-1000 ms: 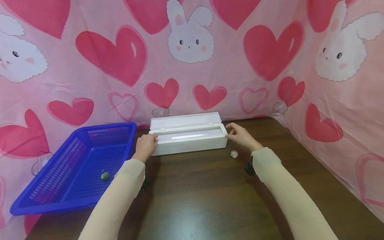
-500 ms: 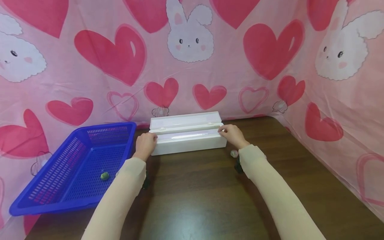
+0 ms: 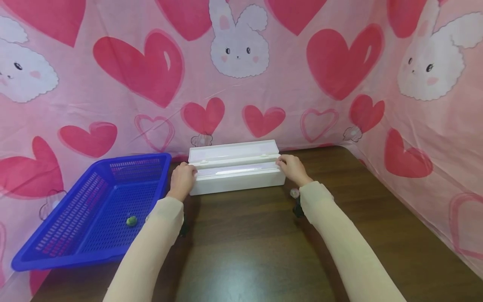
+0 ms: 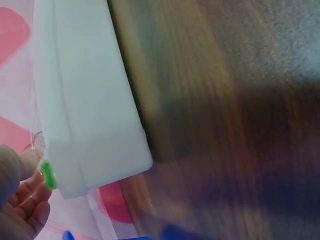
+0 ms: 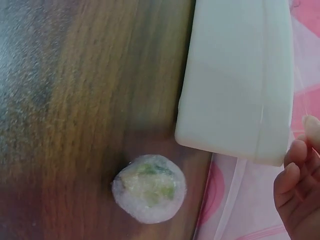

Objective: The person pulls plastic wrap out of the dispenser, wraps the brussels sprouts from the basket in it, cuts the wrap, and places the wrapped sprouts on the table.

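Observation:
A long white cling film dispenser (image 3: pixel 237 183) stands on the table with its lid (image 3: pixel 234 152) tilted back. Clear cling film (image 3: pixel 237 170) lies across its top. My left hand (image 3: pixel 182 180) is at the left end, pinching the film's edge between thumb and fingers; a small green part (image 4: pixel 48 175) shows beside the fingertips. At the right end, the thumb and forefinger of my right hand (image 3: pixel 295 170) pinch the other side, where a thin line of film rises in the right wrist view. Below that hand sits a small film-wrapped ball (image 5: pixel 150 190), green and pale inside.
A blue plastic basket (image 3: pixel 60 263) stands at the left, with a small green sprout-like vegetable (image 3: pixel 131 221) in it. The brown wooden table (image 3: pixel 241 243) ends at a pink curtain (image 3: pixel 234 92) with hearts and rabbits behind and at the right.
My right hand has moved left from beyond the dispenser's right end onto its top corner, and its forearm has followed. My left hand has stayed at the left end.

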The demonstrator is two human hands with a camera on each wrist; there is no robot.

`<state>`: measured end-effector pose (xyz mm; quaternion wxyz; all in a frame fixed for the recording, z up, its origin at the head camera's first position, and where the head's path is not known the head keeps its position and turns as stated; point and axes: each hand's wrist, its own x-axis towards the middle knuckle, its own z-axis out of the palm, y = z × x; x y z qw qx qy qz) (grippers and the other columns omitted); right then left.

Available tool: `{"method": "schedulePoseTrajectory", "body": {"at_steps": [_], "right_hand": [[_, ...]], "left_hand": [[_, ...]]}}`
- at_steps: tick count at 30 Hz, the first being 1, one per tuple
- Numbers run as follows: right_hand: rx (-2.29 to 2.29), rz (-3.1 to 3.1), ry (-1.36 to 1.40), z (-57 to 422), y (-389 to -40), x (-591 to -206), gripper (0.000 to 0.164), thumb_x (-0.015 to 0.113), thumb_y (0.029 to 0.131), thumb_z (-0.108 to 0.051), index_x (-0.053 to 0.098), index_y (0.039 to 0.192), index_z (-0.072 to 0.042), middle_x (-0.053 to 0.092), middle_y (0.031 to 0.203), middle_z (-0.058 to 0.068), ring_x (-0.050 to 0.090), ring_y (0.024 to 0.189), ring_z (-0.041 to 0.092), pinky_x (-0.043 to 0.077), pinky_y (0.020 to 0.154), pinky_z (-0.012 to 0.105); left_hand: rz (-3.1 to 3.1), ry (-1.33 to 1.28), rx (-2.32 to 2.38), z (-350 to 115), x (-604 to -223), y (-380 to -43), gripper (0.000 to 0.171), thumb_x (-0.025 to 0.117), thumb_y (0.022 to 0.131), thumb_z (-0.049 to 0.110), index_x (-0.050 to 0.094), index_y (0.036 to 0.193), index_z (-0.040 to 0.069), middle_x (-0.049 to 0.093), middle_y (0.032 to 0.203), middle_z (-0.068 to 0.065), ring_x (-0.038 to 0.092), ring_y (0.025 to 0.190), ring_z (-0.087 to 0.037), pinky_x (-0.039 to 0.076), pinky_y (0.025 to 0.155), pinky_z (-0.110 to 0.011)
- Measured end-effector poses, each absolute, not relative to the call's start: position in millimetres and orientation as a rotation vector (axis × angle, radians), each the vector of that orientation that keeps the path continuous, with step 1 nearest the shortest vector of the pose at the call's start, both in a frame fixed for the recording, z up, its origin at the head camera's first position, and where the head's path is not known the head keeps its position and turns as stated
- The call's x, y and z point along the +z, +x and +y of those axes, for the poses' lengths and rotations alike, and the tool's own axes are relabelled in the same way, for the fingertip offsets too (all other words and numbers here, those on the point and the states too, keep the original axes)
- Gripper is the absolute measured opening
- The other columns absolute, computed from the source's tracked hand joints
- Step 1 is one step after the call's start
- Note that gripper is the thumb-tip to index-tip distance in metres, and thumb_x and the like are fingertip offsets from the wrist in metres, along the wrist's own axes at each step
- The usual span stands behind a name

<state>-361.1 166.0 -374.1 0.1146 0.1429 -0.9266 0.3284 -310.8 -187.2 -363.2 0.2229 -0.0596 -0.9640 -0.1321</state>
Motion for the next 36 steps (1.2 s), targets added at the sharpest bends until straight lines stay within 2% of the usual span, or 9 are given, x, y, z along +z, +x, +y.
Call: {"method": "schedulePoseTrajectory", "body": {"at_steps": [4, 10, 18, 25, 32, 36], "right_hand": [[0.989, -2.688, 0.431, 166, -363, -372, 0.014, 0.053, 0.093, -0.012, 0.063, 0.094, -0.002, 0.062, 0.092, 0.013, 0.052, 0.08, 0.026, 0.043, 0.072, 0.042], [1.028, -2.625, 0.446, 166, -362, -368, 0.012, 0.052, 0.093, -0.011, 0.061, 0.088, -0.004, 0.06, 0.088, 0.012, 0.05, 0.078, 0.027, 0.042, 0.072, 0.041], [1.009, -2.581, 0.444, 167, -366, -366, 0.014, 0.052, 0.092, -0.005, 0.062, 0.092, 0.004, 0.058, 0.097, 0.019, 0.052, 0.091, 0.031, 0.04, 0.084, 0.043], [1.051, -2.558, 0.437, 170, -364, -361, 0.015, 0.053, 0.092, -0.006, 0.063, 0.091, 0.005, 0.056, 0.092, 0.017, 0.051, 0.087, 0.031, 0.041, 0.082, 0.043], [1.048, -2.541, 0.459, 173, -360, -353, 0.014, 0.054, 0.092, -0.006, 0.063, 0.09, 0.004, 0.058, 0.092, 0.018, 0.053, 0.092, 0.032, 0.04, 0.084, 0.044], [1.047, -2.524, 0.475, 175, -357, -348, 0.013, 0.054, 0.091, -0.006, 0.063, 0.09, 0.004, 0.058, 0.091, 0.018, 0.053, 0.088, 0.031, 0.041, 0.082, 0.044]], "left_hand": [[-2.645, -0.174, -0.373, -187, -359, -311, 0.01, 0.061, 0.078, -0.003, 0.069, 0.084, -0.001, 0.06, 0.079, -0.019, 0.057, 0.076, -0.039, 0.045, 0.071, -0.048], [-2.652, -0.162, -0.474, -187, -352, -308, 0.014, 0.056, 0.08, -0.006, 0.068, 0.086, -0.003, 0.058, 0.083, -0.019, 0.056, 0.08, -0.037, 0.045, 0.072, -0.048], [-2.634, -0.166, -0.511, -189, -348, -305, 0.013, 0.057, 0.082, -0.005, 0.069, 0.088, -0.003, 0.057, 0.085, -0.018, 0.056, 0.082, -0.036, 0.044, 0.074, -0.048], [-2.606, -0.19, -0.555, -193, -345, -305, 0.011, 0.059, 0.086, -0.001, 0.069, 0.089, -0.004, 0.058, 0.088, -0.019, 0.056, 0.087, -0.037, 0.042, 0.078, -0.049], [-2.58, -0.219, -0.546, -195, -339, -303, 0.012, 0.059, 0.087, 0.003, 0.069, 0.089, -0.003, 0.06, 0.09, -0.019, 0.056, 0.09, -0.037, 0.042, 0.079, -0.05], [-2.539, -0.24, -0.573, -195, -334, -300, 0.011, 0.059, 0.087, 0.002, 0.068, 0.088, -0.004, 0.061, 0.09, -0.02, 0.057, 0.09, -0.038, 0.042, 0.079, -0.05]]}}
